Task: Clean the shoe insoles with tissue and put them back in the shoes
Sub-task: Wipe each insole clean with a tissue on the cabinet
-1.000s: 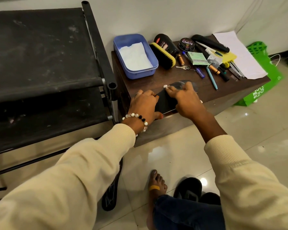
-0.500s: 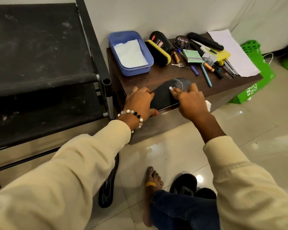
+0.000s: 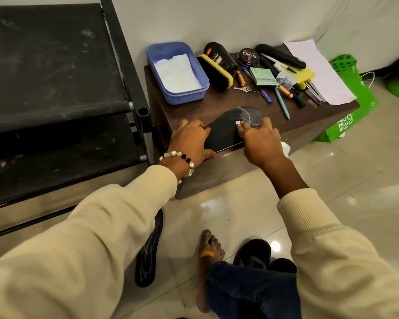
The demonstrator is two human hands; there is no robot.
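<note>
**Insole pinned at the bench edge, tissue wad working the toe**

The insole (image 3: 226, 131) lies dark side up on the front edge of the bench (image 3: 217, 104), heel toward seven o'clock and toe toward one o'clock, its heel end right at the lip. The left hand (image 3: 190, 143) rests on the heel end, fingers curled over the insole's edge and thumb hooked down the bench front, pinning it. The right hand (image 3: 259, 140) has its fingers curled around a small white tissue (image 3: 238, 122), pinching it and pressing it onto the insole near the pale, marked toe area.

At eleven o'clock from the insole sits a blue tub (image 3: 199, 72) holding more white tissue. At twelve to two o'clock are a shoe brush (image 3: 215, 73), a polish tin (image 3: 249, 56), pens, keys and papers. A second insole (image 3: 149, 249) lies on the floor at seven o'clock, partly under the left sleeve, and a black shoe (image 3: 251, 252) stands on the floor at five o'clock beside a bare foot.

Risks, as I judge them: the insole overhangs the lip, so a hard stroke toward the person could slide it off if the left hand slackens. The tissue wad is tiny and may shred or slip out of the pinch. A stroke carried too far toward one o'clock could knock the pens.
</note>
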